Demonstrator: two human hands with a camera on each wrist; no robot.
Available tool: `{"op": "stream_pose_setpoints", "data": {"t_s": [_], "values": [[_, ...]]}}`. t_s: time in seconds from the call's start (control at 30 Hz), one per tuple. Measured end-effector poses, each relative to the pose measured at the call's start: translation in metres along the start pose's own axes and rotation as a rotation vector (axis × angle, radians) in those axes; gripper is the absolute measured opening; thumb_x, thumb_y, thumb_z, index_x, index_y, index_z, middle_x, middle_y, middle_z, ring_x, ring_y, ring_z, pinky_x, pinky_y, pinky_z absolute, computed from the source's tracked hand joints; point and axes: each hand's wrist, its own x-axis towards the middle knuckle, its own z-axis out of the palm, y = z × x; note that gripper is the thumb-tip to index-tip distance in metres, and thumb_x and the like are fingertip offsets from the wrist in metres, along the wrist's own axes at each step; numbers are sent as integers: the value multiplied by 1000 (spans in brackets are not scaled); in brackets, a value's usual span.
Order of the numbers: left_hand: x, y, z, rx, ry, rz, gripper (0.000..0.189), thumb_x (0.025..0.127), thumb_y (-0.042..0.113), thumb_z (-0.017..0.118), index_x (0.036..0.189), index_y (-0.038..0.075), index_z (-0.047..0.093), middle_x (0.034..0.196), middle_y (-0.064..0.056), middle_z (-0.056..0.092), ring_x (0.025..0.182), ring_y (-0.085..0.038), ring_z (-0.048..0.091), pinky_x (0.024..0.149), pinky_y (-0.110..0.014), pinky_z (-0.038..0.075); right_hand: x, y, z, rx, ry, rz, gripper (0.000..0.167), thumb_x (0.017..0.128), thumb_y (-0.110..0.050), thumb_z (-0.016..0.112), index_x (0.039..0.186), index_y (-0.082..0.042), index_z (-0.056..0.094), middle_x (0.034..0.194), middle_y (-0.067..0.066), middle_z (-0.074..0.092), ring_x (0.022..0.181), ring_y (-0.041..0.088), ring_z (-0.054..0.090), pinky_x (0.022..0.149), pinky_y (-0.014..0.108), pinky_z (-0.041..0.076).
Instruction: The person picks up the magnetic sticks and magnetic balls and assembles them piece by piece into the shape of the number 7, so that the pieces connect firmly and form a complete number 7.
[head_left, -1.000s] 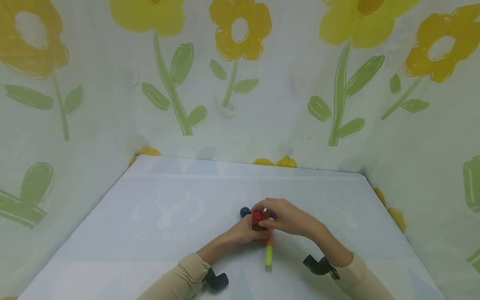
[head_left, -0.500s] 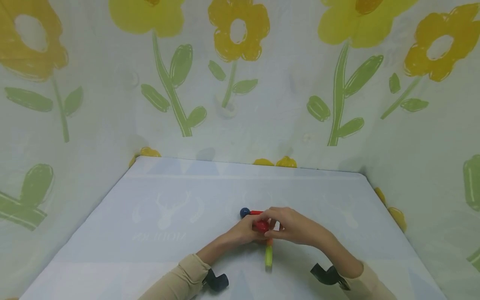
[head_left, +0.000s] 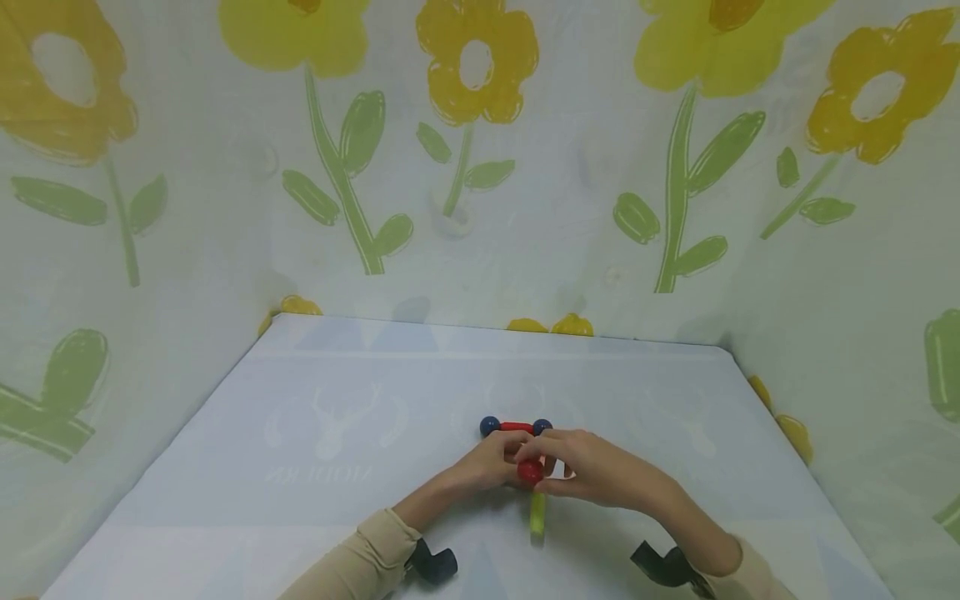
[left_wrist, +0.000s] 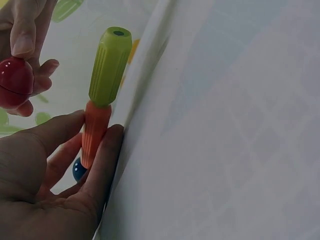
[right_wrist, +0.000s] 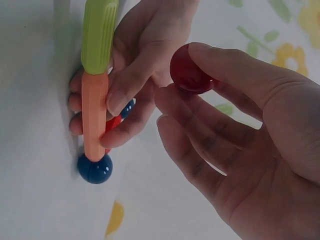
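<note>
In the head view my right hand [head_left: 607,468] holds a red ball [head_left: 530,472] above the table. Thumb and fingers pinch that ball [right_wrist: 189,72] in the right wrist view. Close beside it, my left hand [head_left: 486,462] grips an orange rod [right_wrist: 95,117], its thumb and fingers around the sides. A yellow-green rod [head_left: 537,517] joins the orange one end to end, pointing toward me. At the orange rod's far end sits a blue ball [right_wrist: 95,168]. From there a red rod [head_left: 517,427] runs left to a second blue ball [head_left: 490,426].
A white table [head_left: 300,500] with faint printed patterns lies under the hands. Behind it and at both sides hangs a cloth [head_left: 555,183] printed with yellow flowers. Black curved pieces [head_left: 435,563] are strapped at both wrists.
My right hand has drawn the red ball nearer to me and slightly right, uncovering the red rod and right-hand blue ball. My left hand stays nearly in place on the orange rod.
</note>
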Motion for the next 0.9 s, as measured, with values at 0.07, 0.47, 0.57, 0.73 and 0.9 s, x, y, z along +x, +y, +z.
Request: {"op": "stream_pose_setpoints", "data": {"t_s": [0.07, 0.47, 0.57, 0.73, 0.9], "values": [[0, 0, 0, -10, -3, 0, 29, 87, 13, 72, 113, 23, 66, 113, -2, 69, 98, -15, 62, 81, -29, 58, -1, -1, 0, -6, -4, 1, 33, 89, -21, 73, 120, -26, 63, 103, -11, 64, 89, 9, 61, 73, 19, 54], [-2, 2, 0, -74, -28, 22, 30, 91, 13, 68, 118, 23, 66, 119, -8, 68, 101, -19, 66, 79, -33, 60, -4, -2, 6, 62, -53, -45, 35, 90, -20, 72, 123, -24, 62, 106, -12, 65, 88, 8, 62, 72, 18, 55], [-2, 1, 0, -62, -31, 31, 31, 90, 14, 69, 119, 22, 66, 118, -7, 68, 101, -17, 66, 80, -32, 59, -6, -3, 8, 54, -53, -74, 34, 90, -20, 71, 123, -23, 62, 106, -12, 64, 89, 7, 61, 73, 19, 55], [-1, 0, 0, -66, -38, 35, 29, 89, 16, 70, 118, 23, 66, 114, -3, 69, 99, -13, 66, 77, -29, 59, -6, -7, 11, 56, -91, -67, 34, 91, -21, 70, 124, -24, 62, 106, -16, 64, 90, 2, 59, 75, 18, 54], [0, -1, 0, -69, -42, 49, 26, 90, 18, 69, 116, 20, 67, 111, -1, 70, 100, -12, 65, 78, -26, 57, -6, -8, 16, 53, -100, -106, 30, 91, -21, 70, 120, -25, 62, 107, -17, 64, 90, 0, 59, 74, 18, 54]]}}
